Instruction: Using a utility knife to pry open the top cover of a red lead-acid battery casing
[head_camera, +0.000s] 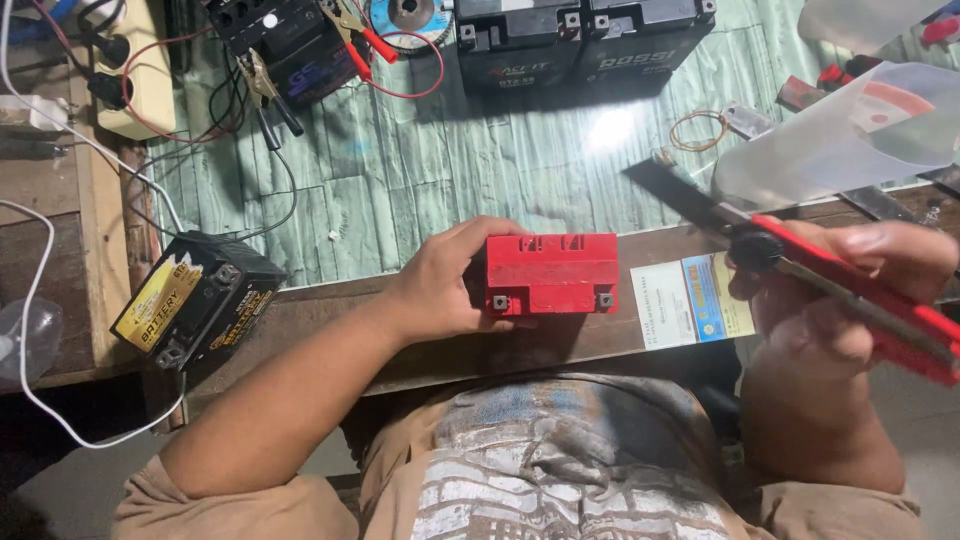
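**Gripping a red battery at the bench edge, cutter raised in the other hand**

Nearest the camera, bottom centre: the person's grey-printed brown shirt (560, 470), seen from above.

Left hand (440, 285), centre frame: fingers and thumb wrapped round the left end of a small red battery (553, 273). The battery lies on the dark wooden bench edge (330, 320), two metal terminals showing along its near side. Firm hold, hand touching the case top and side.

Right hand (850, 290), right of frame, close to the lens and blurred: closed around the handle of a red utility knife (860, 295). Its dark blade (680, 195) is extended, pointing toward upper left, tip above the bench and apart from the red battery.

Just right of the battery, flat on the bench edge: a white card with a blue and yellow panel (690, 300).

Left of frame: a black battery with a yellow label (195, 298), tilted at the bench corner. A white cable (40, 300) loops past it.

Farther off, on the pale green wood-pattern sheet (450, 170): a rubber band (697, 130) at upper right, beside a clear plastic bag (850, 130). Top centre: two black batteries (580, 40) side by side. Top left: another black battery (285, 45) with red-handled clips (365, 35) and red and black leads; a beige power strip (140, 70) at the far upper left.
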